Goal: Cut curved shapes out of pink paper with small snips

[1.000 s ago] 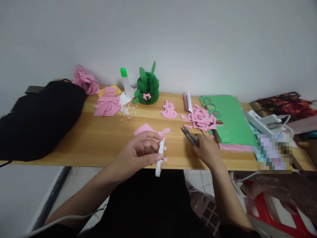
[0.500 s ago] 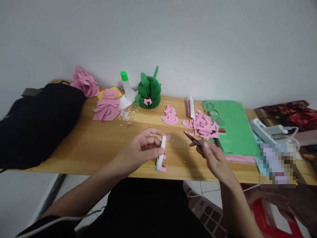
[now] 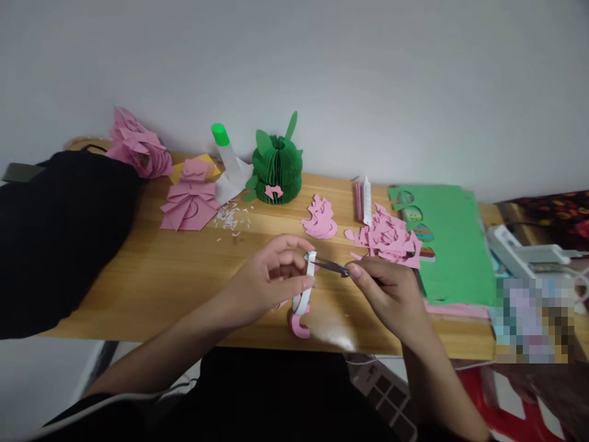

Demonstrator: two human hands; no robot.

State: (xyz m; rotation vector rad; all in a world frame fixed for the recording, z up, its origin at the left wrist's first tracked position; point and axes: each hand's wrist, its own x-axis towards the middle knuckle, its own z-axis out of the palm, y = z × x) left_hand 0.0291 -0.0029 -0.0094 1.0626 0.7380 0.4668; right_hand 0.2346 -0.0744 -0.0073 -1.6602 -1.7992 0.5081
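My left hand (image 3: 267, 283) is closed around a white strip (image 3: 307, 281) with pink paper at its lower end (image 3: 299, 325), held upright above the wooden table (image 3: 175, 276). My right hand (image 3: 391, 296) grips small dark snips (image 3: 329, 266), their blades reaching the top of the white strip. Behind the hands lie a small stack of pink cut shapes (image 3: 319, 219) and a heap of pink scraps (image 3: 386, 236).
A green honeycomb paper figure (image 3: 277, 167) and a glue bottle with a green cap (image 3: 225, 153) stand by the wall. Pink folded papers (image 3: 188, 202) lie left, beside a black bag (image 3: 59, 227). Green sheets (image 3: 448, 245) and a white device (image 3: 524, 252) lie right.
My right hand lifted the snips from the table and brought them left to the white strip. My left hand raised the strip slightly.
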